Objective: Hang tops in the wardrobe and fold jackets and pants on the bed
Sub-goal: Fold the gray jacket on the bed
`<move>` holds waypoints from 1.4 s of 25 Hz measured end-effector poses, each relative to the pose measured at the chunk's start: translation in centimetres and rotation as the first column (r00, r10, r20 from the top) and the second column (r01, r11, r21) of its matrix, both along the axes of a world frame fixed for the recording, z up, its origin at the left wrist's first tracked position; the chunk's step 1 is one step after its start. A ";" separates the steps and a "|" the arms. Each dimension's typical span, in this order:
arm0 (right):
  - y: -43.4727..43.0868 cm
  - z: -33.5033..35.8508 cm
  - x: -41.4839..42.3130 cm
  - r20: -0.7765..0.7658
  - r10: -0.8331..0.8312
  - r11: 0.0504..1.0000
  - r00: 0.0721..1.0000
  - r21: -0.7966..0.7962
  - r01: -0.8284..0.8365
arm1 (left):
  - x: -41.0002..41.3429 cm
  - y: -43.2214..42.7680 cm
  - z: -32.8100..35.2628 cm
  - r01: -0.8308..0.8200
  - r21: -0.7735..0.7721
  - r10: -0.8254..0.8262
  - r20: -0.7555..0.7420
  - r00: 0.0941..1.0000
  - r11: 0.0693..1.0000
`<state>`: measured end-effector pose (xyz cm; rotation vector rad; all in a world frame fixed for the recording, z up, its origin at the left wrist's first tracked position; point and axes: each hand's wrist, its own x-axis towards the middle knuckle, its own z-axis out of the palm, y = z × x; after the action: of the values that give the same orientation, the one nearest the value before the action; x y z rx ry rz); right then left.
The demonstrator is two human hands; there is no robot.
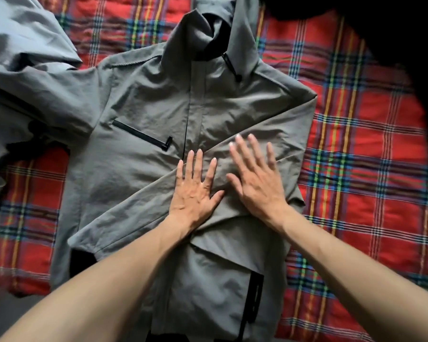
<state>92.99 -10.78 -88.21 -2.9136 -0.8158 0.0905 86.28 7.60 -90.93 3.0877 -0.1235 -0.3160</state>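
From the head view, a grey hooded jacket (158, 114) lies front-up on a red plaid bedspread (356, 156), one sleeve (269, 134) folded diagonally across its chest. The left hand (195, 188) and right hand (255, 178) press flat on that sleeve, fingers straight and spread, gripping nothing.

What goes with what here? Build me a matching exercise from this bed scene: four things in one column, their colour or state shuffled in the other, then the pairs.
1. left hand
2. chest zipper
3. blanket
4. sleeve on the left

A. red plaid, beneath the jacket
B. flat, fingers straight, pressing on the folded sleeve
C. grey, stretched out sideways, not yet folded in
D. black, slanted on the jacket's front

Pairs: 1-B, 2-D, 3-A, 4-C
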 end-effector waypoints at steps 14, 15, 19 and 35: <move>1.2 -0.7 -1.2 -0.175 -0.075 0.990 0.982 -0.127 0.053 | -13.6 14.1 1.7 -0.357 0.076 0.361 -0.058 0.931 0.931; 2.4 0.2 -1.4 -0.186 -0.111 0.991 0.976 -0.101 0.093 | -13.6 14.2 2.2 -0.363 0.043 0.365 -0.040 0.930 0.931; 10.0 3.0 -2.2 -0.228 -0.043 0.997 0.973 0.050 0.056 | -9.3 17.4 6.9 -0.538 -0.401 0.625 0.121 0.771 0.741; 37.3 4.4 3.2 -0.626 -0.222 0.967 0.748 -0.040 0.253 | 7.9 36.8 13.7 -0.351 -0.065 0.156 -0.958 -0.239 -0.934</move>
<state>96.21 26.53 -83.83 -2.6181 -0.3155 0.9459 94.20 44.43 -77.19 0.3892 1.6014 -0.1351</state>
